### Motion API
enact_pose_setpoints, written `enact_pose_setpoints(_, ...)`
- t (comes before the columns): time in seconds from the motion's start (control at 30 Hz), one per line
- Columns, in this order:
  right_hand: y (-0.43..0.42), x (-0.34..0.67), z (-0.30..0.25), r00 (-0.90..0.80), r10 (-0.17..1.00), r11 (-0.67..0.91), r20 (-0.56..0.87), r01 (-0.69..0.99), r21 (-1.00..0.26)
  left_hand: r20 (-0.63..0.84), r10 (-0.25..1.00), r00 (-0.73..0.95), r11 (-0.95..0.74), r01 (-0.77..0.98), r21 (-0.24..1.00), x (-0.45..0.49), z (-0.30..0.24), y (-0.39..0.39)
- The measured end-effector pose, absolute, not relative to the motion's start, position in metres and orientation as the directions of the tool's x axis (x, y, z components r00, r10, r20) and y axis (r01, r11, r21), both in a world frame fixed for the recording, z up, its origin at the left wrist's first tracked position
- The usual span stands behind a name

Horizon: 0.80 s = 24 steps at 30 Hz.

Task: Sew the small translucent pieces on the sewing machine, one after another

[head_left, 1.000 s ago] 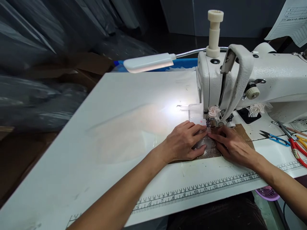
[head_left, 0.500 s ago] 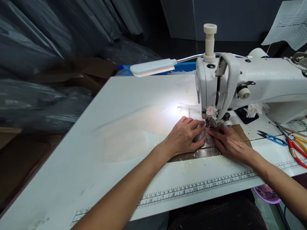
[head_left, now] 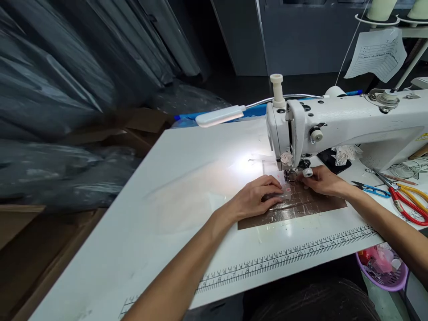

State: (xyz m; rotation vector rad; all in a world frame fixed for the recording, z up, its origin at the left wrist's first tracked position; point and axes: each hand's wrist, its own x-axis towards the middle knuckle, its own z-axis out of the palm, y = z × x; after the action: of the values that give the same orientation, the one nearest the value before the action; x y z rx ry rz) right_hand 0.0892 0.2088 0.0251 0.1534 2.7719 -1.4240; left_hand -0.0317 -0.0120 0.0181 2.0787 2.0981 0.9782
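At the needle end of a white sewing machine [head_left: 337, 118], my left hand [head_left: 259, 196] lies with fingers stretched over a small sheer piece of fabric [head_left: 286, 189] with pinkish spots. Its thumb is apart from the fingers. Just in front of the presser foot [head_left: 289, 175], the fabric rests on a shiny brown sheet [head_left: 301, 207] stuck to the table. To the right of the foot is my right hand [head_left: 321, 180], its fingertips pressed together low by the machine. What they pinch is hidden. A pale fabric rosette [head_left: 286, 158] hangs on the machine head.
Blue thread snips [head_left: 372, 190] and red-handled scissors [head_left: 406, 203] lie at the right. A lamp [head_left: 220, 117] lights the white table [head_left: 187, 178]. A printed ruler [head_left: 287, 259] follows the front edge. Below it stands a purple basket [head_left: 384, 283] with scraps.
The camera view has shifted, showing more of the machine's right side. My right hand has moved back beside the presser foot, away from my left hand. More of the brown sheet shows between them.
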Motion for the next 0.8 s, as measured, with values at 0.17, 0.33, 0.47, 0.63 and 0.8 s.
enact_pose_setpoints(0.17,0.2,0.094,0.022,-0.98,0.177,0.717,0.093,0.063,-0.694,0.45,0.888,-0.094,-0.106,0.91,0.401,-0.032,0.013,-0.009)
enact_pose_setpoints(0.33,0.196,0.104,0.021,-0.98,0.123,0.746,0.158,-0.014,-0.666,0.48,0.871,-0.104,-0.072,0.94,0.334,-0.026,0.017,-0.008)
enact_pose_setpoints(0.47,0.196,0.106,0.019,-0.976,0.113,0.743,0.187,-0.042,-0.668,0.604,0.793,-0.082,-0.06,0.976,0.211,-0.02,0.017,-0.006)
enact_pose_setpoints(0.63,0.194,0.106,0.016,-0.969,0.121,0.774,0.214,-0.043,-0.632,0.613,0.79,-0.019,-0.09,0.985,0.146,-0.018,0.014,-0.003)
enact_pose_setpoints(0.8,0.194,0.107,0.014,-0.967,0.078,0.797,0.243,-0.086,-0.598,0.593,0.804,0.039,-0.138,0.983,0.123,-0.02,0.01,-0.003)
